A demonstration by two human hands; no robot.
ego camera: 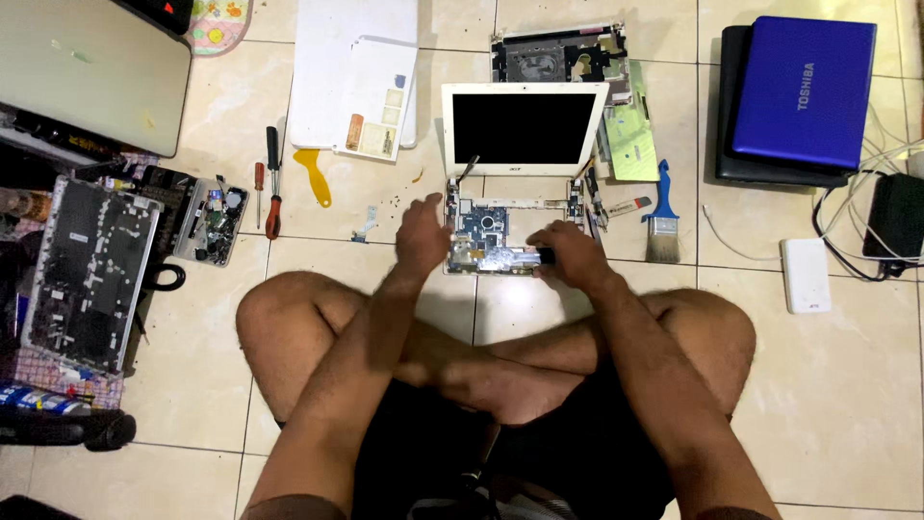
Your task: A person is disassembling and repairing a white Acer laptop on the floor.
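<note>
Hands meet at one opened white plastic netbook [525, 130] lying on the tiled floor [828, 385] before crossed legs: the left hand [422, 234] rests curled on its bare blue circuit board [481, 236], while the right hand [575, 255] has its fingers closed around a dark tool handle [546, 255]. Two red-handled screwdrivers [273, 207] lie left, one blue-handled paintbrush [662, 214] right, one closed blue laptop [804, 91] beyond
</note>
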